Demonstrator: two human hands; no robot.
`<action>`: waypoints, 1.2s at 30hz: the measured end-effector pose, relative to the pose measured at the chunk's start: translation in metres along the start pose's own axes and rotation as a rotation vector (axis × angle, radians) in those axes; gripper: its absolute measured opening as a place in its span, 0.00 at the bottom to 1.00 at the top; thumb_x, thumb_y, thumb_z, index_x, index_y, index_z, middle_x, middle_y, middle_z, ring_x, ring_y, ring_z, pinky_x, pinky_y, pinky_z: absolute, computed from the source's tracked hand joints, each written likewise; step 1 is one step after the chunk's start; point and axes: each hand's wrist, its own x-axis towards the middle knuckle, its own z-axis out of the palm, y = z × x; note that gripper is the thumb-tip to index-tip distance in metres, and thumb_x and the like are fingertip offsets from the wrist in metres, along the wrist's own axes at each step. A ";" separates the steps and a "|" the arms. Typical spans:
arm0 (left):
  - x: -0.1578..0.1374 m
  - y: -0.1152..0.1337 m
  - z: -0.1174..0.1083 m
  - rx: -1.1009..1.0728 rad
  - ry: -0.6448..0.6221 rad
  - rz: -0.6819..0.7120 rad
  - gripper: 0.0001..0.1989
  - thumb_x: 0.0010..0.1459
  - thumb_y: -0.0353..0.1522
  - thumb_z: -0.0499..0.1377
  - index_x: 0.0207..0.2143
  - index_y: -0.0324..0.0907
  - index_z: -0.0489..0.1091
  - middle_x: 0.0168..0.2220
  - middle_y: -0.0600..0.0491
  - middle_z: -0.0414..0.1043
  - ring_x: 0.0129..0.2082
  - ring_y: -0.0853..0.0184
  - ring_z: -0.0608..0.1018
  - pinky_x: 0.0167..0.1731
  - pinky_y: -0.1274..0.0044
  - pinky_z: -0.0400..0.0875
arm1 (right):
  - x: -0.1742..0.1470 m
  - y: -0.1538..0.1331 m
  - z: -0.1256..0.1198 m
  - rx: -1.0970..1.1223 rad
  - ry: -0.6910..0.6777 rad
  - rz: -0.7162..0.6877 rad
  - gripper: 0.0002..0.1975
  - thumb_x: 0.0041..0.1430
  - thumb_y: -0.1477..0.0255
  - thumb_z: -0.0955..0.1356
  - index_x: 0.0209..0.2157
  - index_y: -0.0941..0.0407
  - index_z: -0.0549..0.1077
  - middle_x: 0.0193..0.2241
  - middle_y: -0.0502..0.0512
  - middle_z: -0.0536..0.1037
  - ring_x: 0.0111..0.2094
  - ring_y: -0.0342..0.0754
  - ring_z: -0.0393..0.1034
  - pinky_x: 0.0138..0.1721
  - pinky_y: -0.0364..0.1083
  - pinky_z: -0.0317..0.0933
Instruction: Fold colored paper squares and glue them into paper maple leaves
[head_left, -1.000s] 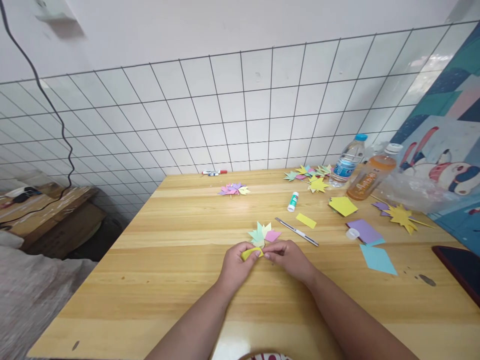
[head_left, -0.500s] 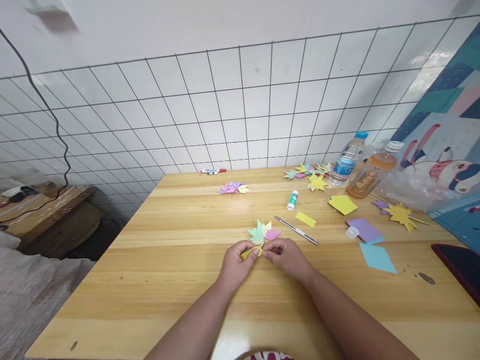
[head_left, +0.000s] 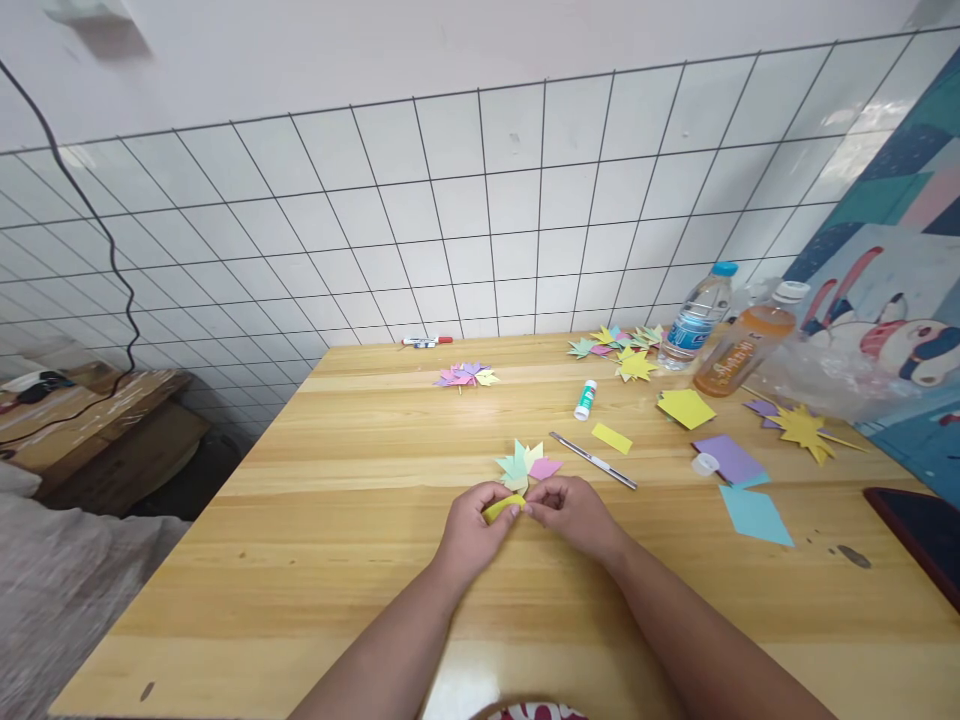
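- Because the slip (head_left: 496, 509) looks light and easily creased, its edges suit holding.
- Nearer than the knife (head_left: 592, 461), the left hand (head_left: 474, 525) grips it; the right hand (head_left: 579, 518) pinches its end.

At lower centre, a paper piece (head_left: 496, 508) sits between the hands (head_left: 474, 528); on the surface (head_left: 322, 570), cutouts (head_left: 517, 464) lie just behind it, a knife (head_left: 592, 460) and, farther back, a glue stick (head_left: 586, 400) to the right; bottles (head_left: 694, 330) stand beyond, at centre right.

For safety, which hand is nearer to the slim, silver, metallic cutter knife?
Right. The right hand is below the knife in the picture; the left hand is farther off, below and left of it.
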 end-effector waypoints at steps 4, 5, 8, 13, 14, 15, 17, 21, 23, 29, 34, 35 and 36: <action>0.000 0.000 0.000 -0.014 0.004 -0.005 0.06 0.50 0.35 0.59 0.27 0.41 0.70 0.28 0.53 0.73 0.31 0.66 0.75 0.33 0.77 0.68 | 0.000 -0.001 0.001 -0.002 0.000 -0.007 0.09 0.45 0.66 0.70 0.23 0.58 0.74 0.18 0.47 0.69 0.20 0.39 0.58 0.21 0.40 0.51; 0.000 0.000 0.000 -0.015 0.003 -0.005 0.07 0.50 0.35 0.59 0.27 0.41 0.70 0.28 0.53 0.73 0.30 0.66 0.74 0.33 0.78 0.68 | 0.000 -0.001 0.001 -0.004 0.006 -0.012 0.09 0.45 0.65 0.71 0.25 0.57 0.75 0.18 0.47 0.70 0.20 0.39 0.58 0.21 0.40 0.52; 0.000 0.001 0.000 -0.023 0.001 -0.014 0.07 0.50 0.36 0.59 0.27 0.41 0.70 0.27 0.53 0.73 0.30 0.67 0.74 0.32 0.78 0.67 | 0.000 0.001 0.000 0.017 0.011 -0.029 0.15 0.45 0.63 0.71 0.35 0.56 0.76 0.24 0.49 0.74 0.22 0.41 0.62 0.24 0.41 0.56; 0.001 0.001 0.000 -0.052 -0.002 -0.048 0.08 0.49 0.36 0.59 0.28 0.41 0.70 0.27 0.54 0.73 0.29 0.67 0.74 0.31 0.79 0.67 | 0.000 0.002 -0.003 0.009 -0.046 -0.060 0.13 0.50 0.63 0.68 0.35 0.54 0.79 0.31 0.54 0.78 0.32 0.48 0.69 0.33 0.44 0.62; 0.001 0.001 0.000 -0.050 -0.005 -0.049 0.08 0.49 0.36 0.59 0.28 0.41 0.70 0.27 0.54 0.73 0.29 0.67 0.74 0.31 0.79 0.66 | -0.001 0.002 -0.004 -0.004 -0.050 -0.069 0.12 0.50 0.63 0.68 0.34 0.54 0.79 0.31 0.54 0.79 0.33 0.48 0.70 0.34 0.45 0.62; 0.001 0.001 0.000 -0.047 -0.006 -0.049 0.08 0.49 0.36 0.59 0.28 0.41 0.70 0.27 0.54 0.73 0.29 0.67 0.74 0.31 0.79 0.66 | -0.001 0.002 -0.004 -0.016 -0.051 -0.075 0.12 0.50 0.64 0.68 0.34 0.53 0.79 0.31 0.54 0.79 0.33 0.49 0.70 0.35 0.45 0.62; 0.001 0.001 0.000 -0.041 -0.009 -0.045 0.07 0.49 0.36 0.59 0.27 0.40 0.70 0.26 0.54 0.73 0.29 0.67 0.74 0.31 0.79 0.66 | 0.000 0.003 -0.003 -0.033 -0.048 -0.075 0.11 0.50 0.64 0.68 0.33 0.53 0.79 0.31 0.53 0.79 0.33 0.48 0.70 0.35 0.45 0.61; 0.001 0.002 0.000 -0.037 -0.006 -0.039 0.07 0.49 0.36 0.60 0.27 0.40 0.70 0.26 0.54 0.73 0.28 0.67 0.74 0.30 0.79 0.66 | 0.001 0.005 -0.001 -0.068 0.006 -0.050 0.09 0.49 0.66 0.68 0.30 0.54 0.79 0.28 0.52 0.78 0.29 0.46 0.68 0.31 0.43 0.60; 0.001 0.003 0.000 -0.042 -0.006 -0.036 0.07 0.49 0.36 0.60 0.27 0.40 0.70 0.26 0.54 0.73 0.29 0.67 0.74 0.31 0.78 0.67 | 0.001 0.004 0.001 -0.073 0.033 -0.031 0.08 0.48 0.67 0.68 0.28 0.55 0.79 0.25 0.52 0.77 0.26 0.44 0.65 0.27 0.42 0.58; 0.003 -0.001 0.001 -0.076 0.013 0.000 0.07 0.51 0.35 0.60 0.30 0.40 0.71 0.31 0.51 0.75 0.34 0.65 0.75 0.36 0.77 0.68 | 0.000 -0.002 0.001 -0.049 0.043 -0.006 0.07 0.46 0.69 0.68 0.25 0.57 0.77 0.20 0.49 0.73 0.21 0.40 0.59 0.23 0.40 0.52; 0.002 -0.006 0.002 -0.040 -0.005 0.011 0.07 0.51 0.35 0.59 0.28 0.40 0.71 0.28 0.51 0.73 0.31 0.66 0.74 0.33 0.78 0.68 | 0.002 -0.002 0.003 -0.033 0.063 0.020 0.07 0.45 0.69 0.68 0.24 0.58 0.76 0.17 0.48 0.70 0.19 0.39 0.57 0.21 0.39 0.50; 0.003 -0.006 0.001 -0.034 -0.007 0.014 0.07 0.51 0.35 0.59 0.28 0.40 0.71 0.28 0.51 0.73 0.31 0.66 0.74 0.33 0.78 0.68 | 0.003 -0.002 0.003 -0.024 0.061 0.020 0.07 0.45 0.69 0.68 0.24 0.58 0.76 0.17 0.48 0.70 0.19 0.39 0.57 0.21 0.39 0.50; 0.004 -0.006 0.001 -0.027 -0.008 0.017 0.07 0.51 0.35 0.59 0.28 0.40 0.70 0.28 0.52 0.73 0.30 0.66 0.74 0.32 0.78 0.68 | 0.004 -0.002 0.003 -0.013 0.058 0.018 0.07 0.45 0.69 0.69 0.23 0.58 0.76 0.17 0.48 0.70 0.19 0.39 0.57 0.21 0.39 0.50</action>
